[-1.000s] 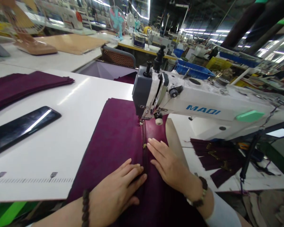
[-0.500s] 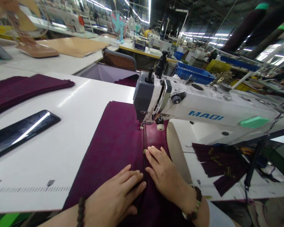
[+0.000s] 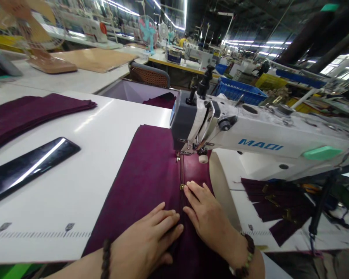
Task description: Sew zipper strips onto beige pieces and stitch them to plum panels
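Note:
A dark maroon panel point(image 3: 136, 174) of leather-like material lies flat under the presser foot of a white sewing machine point(image 3: 256, 131). Down its length runs a zipper point(image 3: 182, 170) with a brass-coloured zipper pull point(image 3: 182, 187). My left hand point(image 3: 149, 236) rests on the panel left of the zipper, fingers stretched and pointing to it. On the right side, my right hand point(image 3: 209, 217) lies with fingers extended, the fingertips at the zipper pull. Neither hand grips anything that I can see. The panel's near end is hidden under my hands and wrists.
A black smartphone point(image 3: 31, 166) lies on the white table at left, below a stack of maroon pieces point(image 3: 37, 110). Right of the machine bed are maroon zipper strips point(image 3: 279, 201) with brass pulls. A blue crate point(image 3: 241, 91) stands behind the machine; a brown fan point(image 3: 43, 58) stands far left.
The whole view has shifted slightly, so everything appears a little further right. Both hands keep nearly the same place on the panel; the panel shows no clear movement under the foot.

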Demonstrator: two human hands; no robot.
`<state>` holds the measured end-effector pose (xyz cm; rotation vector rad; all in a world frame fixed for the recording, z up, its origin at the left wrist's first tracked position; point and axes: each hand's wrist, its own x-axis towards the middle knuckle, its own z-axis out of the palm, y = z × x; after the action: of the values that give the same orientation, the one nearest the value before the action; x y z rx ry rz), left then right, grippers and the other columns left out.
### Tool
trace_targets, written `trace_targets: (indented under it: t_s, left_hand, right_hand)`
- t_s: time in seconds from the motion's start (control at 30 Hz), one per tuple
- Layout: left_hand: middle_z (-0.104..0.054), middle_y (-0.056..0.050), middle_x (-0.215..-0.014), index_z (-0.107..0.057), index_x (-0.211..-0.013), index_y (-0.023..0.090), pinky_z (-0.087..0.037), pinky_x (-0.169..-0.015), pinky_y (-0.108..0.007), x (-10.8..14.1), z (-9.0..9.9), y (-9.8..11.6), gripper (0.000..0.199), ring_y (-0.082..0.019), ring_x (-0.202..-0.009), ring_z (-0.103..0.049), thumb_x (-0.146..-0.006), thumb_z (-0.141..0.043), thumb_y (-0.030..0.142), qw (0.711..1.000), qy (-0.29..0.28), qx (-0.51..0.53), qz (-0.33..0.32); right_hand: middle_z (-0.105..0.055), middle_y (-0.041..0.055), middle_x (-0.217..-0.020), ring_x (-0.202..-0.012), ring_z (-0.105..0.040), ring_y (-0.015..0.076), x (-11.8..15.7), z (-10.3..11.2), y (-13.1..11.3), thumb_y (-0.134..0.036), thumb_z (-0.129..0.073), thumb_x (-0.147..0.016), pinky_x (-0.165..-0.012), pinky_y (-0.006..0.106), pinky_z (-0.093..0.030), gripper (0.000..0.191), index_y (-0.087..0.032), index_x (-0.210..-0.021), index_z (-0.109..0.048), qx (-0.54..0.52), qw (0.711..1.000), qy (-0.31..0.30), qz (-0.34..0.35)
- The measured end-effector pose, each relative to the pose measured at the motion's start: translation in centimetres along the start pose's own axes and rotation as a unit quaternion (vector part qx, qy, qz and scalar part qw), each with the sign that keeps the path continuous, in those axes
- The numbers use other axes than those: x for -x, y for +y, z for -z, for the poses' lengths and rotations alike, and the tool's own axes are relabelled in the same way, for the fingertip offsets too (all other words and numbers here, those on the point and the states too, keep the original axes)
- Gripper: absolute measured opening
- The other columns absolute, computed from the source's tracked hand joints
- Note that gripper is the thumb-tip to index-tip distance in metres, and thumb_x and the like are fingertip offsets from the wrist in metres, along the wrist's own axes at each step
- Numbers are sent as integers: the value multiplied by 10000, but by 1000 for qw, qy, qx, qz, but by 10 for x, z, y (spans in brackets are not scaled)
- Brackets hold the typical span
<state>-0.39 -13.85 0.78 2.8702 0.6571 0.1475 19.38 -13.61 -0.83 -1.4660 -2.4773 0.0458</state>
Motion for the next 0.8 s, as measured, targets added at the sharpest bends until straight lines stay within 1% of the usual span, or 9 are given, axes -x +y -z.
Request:
trace_targets:
  t_s: [0.27,0.43,0.5,0.8]
  left_hand:
    - [-539,-91,-1206,-462,-1249,169,-343,-1009,-456,0,-6,-10,452,-242,-1113,-491,-842,-563,339,999,27,26,9]
    - [-545,-79,-1199,-480,-1229,184,-338,-1013,-444,-4,-7,-18,417,-229,-1115,-490,-888,-453,422,998,44,35,17]
    - [-543,-79,-1202,-486,-1222,184,-333,-1015,-446,-5,-7,-20,409,-228,-1113,-492,-897,-429,427,998,44,36,19]
    - [-531,-73,-1198,-468,-1229,182,-290,-1038,-448,-14,-5,-32,412,-227,-1129,-467,-882,-473,405,998,24,39,32]
  right_hand:
    - [-484,118,-1253,-1178,-415,232,-10,-1,6,-166,-448,-841,-1014,461,-342,413,-95,-1248,-466,10,1000,0,-4]
    - [-474,112,-1265,-1190,-400,225,-16,-3,10,-181,-432,-853,-1017,452,-338,409,-101,-1252,-466,16,1000,0,-8]
    - [-474,111,-1264,-1188,-402,222,-19,-4,11,-179,-425,-855,-1016,449,-340,408,-102,-1253,-466,17,1000,2,-13]
    - [-478,120,-1256,-1184,-408,220,-31,-6,20,-190,-439,-854,-1021,444,-336,404,-101,-1247,-472,26,999,13,-19]
